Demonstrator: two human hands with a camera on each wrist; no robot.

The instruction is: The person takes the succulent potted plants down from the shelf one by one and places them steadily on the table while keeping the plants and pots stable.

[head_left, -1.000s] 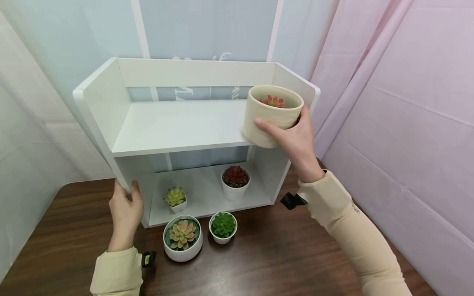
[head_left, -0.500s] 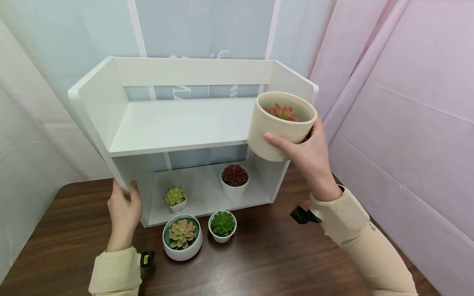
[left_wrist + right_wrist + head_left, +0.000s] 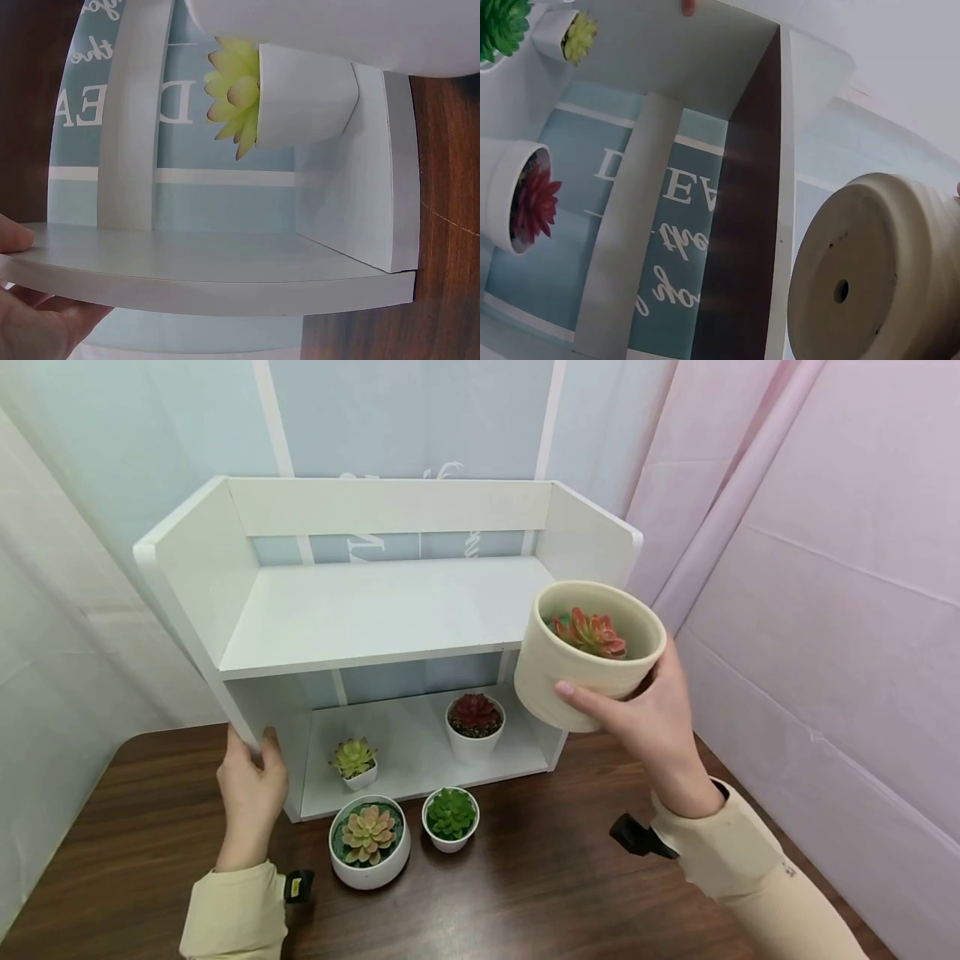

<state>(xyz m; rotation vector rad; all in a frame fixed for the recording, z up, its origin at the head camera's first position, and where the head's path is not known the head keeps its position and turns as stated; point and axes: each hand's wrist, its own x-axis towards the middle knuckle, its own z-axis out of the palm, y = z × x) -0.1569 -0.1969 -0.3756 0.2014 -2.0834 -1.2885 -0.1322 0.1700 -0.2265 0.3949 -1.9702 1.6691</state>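
Note:
My right hand [image 3: 652, 718] grips a cream flower pot [image 3: 577, 685] by its right side, thumb across the front. Inside it sits a red-tipped succulent [image 3: 592, 633]. The pot is held in the air, tilted a little, in front of the right end of a white two-tier shelf [image 3: 360, 610]. Its underside, with a drain hole, shows in the right wrist view. At the shelf's left side panel [image 3: 225, 292], my left hand [image 3: 251, 789] holds the front edge between thumb and fingers.
On the lower tier stand a small yellow-green succulent [image 3: 356, 762] and a dark red succulent [image 3: 476, 727] in white pots. Before the shelf, on the brown wooden table [image 3: 540, 877], are a pink-green succulent in a round white bowl [image 3: 370, 872] and a small green succulent [image 3: 451, 817].
My right hand has brought the cream pot down, rightward and toward me, away from the upper tier. The left hand stays on the side panel.

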